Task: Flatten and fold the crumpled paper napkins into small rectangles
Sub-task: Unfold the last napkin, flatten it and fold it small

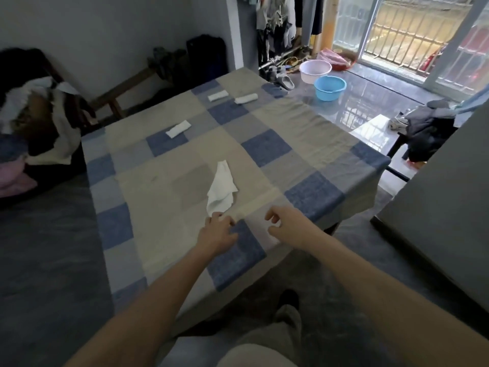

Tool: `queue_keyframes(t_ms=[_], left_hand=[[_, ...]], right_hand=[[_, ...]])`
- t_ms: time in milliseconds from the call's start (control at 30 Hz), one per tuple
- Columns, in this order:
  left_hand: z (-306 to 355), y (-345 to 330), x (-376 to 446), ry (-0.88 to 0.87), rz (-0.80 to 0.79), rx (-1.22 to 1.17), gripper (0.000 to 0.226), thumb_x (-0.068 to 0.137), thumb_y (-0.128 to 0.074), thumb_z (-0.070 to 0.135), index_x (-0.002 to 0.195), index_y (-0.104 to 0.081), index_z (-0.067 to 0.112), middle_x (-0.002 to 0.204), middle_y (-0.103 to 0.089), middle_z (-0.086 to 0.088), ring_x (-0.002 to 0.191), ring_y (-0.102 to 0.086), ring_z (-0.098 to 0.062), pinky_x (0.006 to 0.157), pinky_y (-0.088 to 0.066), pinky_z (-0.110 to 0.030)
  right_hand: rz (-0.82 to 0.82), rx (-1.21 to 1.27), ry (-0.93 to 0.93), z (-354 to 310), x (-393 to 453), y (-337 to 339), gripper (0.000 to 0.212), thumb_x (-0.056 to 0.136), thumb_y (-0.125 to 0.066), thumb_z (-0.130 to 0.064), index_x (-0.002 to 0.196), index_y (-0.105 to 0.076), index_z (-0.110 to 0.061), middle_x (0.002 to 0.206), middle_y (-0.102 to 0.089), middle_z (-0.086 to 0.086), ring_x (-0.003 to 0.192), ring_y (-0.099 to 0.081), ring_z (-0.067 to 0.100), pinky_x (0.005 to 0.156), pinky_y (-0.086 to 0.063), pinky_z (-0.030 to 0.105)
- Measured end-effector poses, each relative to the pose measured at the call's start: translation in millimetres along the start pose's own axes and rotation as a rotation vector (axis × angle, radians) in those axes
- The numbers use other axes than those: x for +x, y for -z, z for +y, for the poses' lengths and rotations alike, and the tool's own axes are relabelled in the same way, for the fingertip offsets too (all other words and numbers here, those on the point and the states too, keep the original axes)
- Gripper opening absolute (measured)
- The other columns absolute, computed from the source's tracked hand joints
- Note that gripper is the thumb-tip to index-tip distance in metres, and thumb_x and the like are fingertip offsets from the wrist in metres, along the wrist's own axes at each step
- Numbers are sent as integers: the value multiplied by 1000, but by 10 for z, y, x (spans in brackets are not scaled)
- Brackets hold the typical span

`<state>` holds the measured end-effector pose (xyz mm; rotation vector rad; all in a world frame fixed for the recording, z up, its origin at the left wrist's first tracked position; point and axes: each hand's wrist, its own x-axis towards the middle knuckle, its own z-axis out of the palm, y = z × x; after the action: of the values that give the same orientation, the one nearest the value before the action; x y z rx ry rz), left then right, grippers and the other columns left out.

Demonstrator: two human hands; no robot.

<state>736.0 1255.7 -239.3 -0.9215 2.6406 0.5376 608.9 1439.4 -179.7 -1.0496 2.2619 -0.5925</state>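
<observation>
A white crumpled paper napkin (222, 188) lies loosely spread in the middle of the checked tablecloth (267, 147). My left hand (218, 230) pinches the napkin's near corner, fingers curled onto it. To the right of it, apart from the napkin, my right hand (277, 223) hovers with its fingers half curled and holds nothing. Three folded napkins rest farther back: one (178, 129) at the left, one (217, 96) at the far middle, one (246, 98) beside it.
The table's near edge (238, 295) faces my legs. A pile of clothes (34, 123) sits at the left. A white basin (315, 71) and a blue basin (330, 87) stand on the floor at the far right. A grey cabinet (444, 207) stands at the right.
</observation>
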Motion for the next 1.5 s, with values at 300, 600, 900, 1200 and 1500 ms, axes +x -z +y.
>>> queue_keyframes(t_ms=[300,600,900,1200,1500], left_hand=[[-432,-131,794,234,78,-139,37,87,-36,52,121,-51,49,143,-35,-4,127,-31,-35,101,-34,-48],[-539,-102,1145,147,81,-138,55,82,-29,48,130,-51,32,138,-47,2,126,-41,-27,97,-37,-43],[-318,-32,884,-234,350,-219,44,84,-56,6,128,-60,10,125,-61,-14,108,-58,-31,91,-47,-34],[216,725,851,-354,572,-404,19,83,-70,12,100,-64,17,95,-65,1,81,-58,-11,70,-40,-14],[-123,1135,1232,-124,465,-456,22,92,-62,32,71,-65,24,62,-57,9,58,-50,-2,56,-38,-26]], right_hand=[[-159,-94,2,361,725,508,19,90,-59,-29,108,-52,-29,103,-53,-10,88,-54,10,74,-44,24],[-266,-127,6,260,1383,560,25,90,-59,-27,114,-54,-24,108,-54,-5,90,-55,13,71,-44,22],[-197,-186,111,-17,1634,185,60,84,-59,-33,136,-29,-25,125,-44,5,109,-52,28,86,-47,39],[-16,-206,338,-88,1960,592,11,91,-53,-30,97,-61,-25,101,-53,-5,98,-50,16,83,-48,35],[50,-321,359,156,2312,1191,19,91,-46,-29,77,-60,-25,74,-61,-9,66,-58,14,64,-54,46]])
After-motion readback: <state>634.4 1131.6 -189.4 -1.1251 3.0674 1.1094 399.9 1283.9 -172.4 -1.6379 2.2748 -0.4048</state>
